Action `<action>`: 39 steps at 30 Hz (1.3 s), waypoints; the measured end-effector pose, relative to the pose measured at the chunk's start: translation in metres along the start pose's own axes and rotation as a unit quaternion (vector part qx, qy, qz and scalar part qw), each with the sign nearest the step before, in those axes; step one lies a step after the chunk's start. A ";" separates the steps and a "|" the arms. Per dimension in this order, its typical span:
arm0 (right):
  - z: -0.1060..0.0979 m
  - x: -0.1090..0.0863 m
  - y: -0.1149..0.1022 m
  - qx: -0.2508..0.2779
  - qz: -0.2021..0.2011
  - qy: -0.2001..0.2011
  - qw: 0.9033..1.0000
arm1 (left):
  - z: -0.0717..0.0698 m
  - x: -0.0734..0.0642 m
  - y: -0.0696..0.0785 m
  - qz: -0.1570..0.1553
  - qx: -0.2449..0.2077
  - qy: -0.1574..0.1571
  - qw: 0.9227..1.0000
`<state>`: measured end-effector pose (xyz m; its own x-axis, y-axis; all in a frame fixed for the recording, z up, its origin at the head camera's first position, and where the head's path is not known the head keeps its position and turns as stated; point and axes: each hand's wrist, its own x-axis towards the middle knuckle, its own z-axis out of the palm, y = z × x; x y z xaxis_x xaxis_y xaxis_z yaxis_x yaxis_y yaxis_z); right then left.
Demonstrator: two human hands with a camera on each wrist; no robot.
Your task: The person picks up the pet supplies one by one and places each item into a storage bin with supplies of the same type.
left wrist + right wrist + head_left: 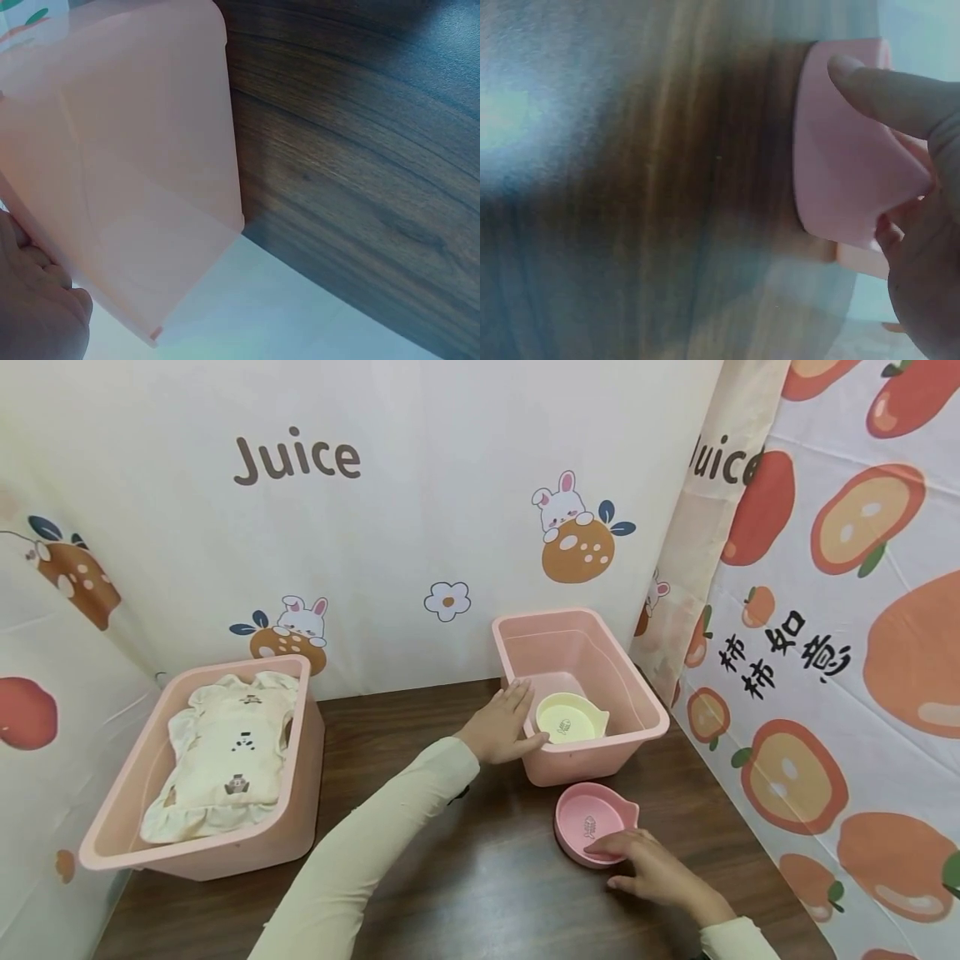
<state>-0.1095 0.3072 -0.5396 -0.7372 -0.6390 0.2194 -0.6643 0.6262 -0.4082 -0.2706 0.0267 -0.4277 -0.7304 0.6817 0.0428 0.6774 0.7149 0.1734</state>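
Observation:
My right hand (pixel 656 868) pinches the near edge of a pink pet bowl (pixel 577 806), fingers over the rim and thumb (pixel 874 94) against the outer wall. The shallow bowl has pointed ears and a fish drawing inside; it sits on the table in front of the right pink bin (pixel 637 693). My left hand (pixel 498 727) rests on that bin's near left corner, its fingers lying along the rim with the thumb out over the front edge. Inside the bin, toward the front, lies a matching yellow bowl (pixel 562 718).
Another pink bin (pixel 307 777) stands at the left, holding a cream ruffled cushion (pixel 232 752) with small animal prints. Both bins stand on a dark wooden table (pixel 465 868). Printed cloth (pixel 405 527) walls in the back and both sides.

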 end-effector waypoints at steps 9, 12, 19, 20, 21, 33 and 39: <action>0.009 0.002 0.002 -0.007 -0.027 0.021 0.999 | -0.002 -0.001 0.003 -0.005 0.000 -0.012 1.000; 0.011 0.003 0.004 -0.010 -0.034 0.034 0.999 | -0.002 -0.001 0.004 -0.006 -0.003 -0.010 1.000; 0.014 0.005 0.007 0.033 -0.054 0.046 0.997 | -0.002 -0.001 0.004 -0.009 -0.002 -0.011 1.000; 0.015 0.005 0.007 0.038 -0.055 0.046 0.997 | -0.003 -0.001 0.004 -0.009 -0.001 -0.012 1.000; 0.015 0.005 0.007 0.042 -0.054 0.045 0.997 | -0.003 -0.001 0.004 -0.009 -0.001 -0.012 1.000; 0.021 0.004 0.003 0.009 -0.050 0.090 0.995 | -0.004 -0.001 0.002 -0.003 -0.002 -0.009 1.000; 0.018 0.003 0.000 0.015 -0.048 0.095 0.994 | -0.001 0.000 0.001 -0.004 -0.003 -0.007 1.000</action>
<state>-0.1091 0.2971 -0.5552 -0.6820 -0.5977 0.4215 -0.7313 0.5501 -0.4032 -0.2697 0.0274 -0.4263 -0.7349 0.6776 0.0273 0.6704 0.7198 0.1803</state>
